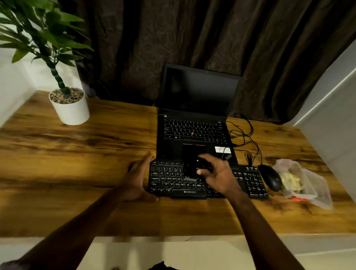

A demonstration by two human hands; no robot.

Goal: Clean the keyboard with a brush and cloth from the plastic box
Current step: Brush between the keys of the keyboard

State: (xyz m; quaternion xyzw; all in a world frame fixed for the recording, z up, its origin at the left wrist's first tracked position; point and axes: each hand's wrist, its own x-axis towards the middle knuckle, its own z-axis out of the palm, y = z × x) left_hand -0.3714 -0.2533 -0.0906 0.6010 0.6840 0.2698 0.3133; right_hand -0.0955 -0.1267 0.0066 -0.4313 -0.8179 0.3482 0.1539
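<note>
Over the black keyboard's (167, 181) middle keys, my right hand (218, 174) grips a small black brush (200, 164); my straight-fingered left hand (138, 174) steadies its left end.

Left hand (138, 175): open, fingers straight and together, laid flat against the left end of the keyboard (250, 180), thumb at its near-left corner. Right hand (217, 174): above the keyboard's middle rows, fingers and thumb curled round a dark brush (201, 165). Left forearm (79, 222) and right forearm (256, 228): bare, extended toward the keyboard's near edge.
</note>
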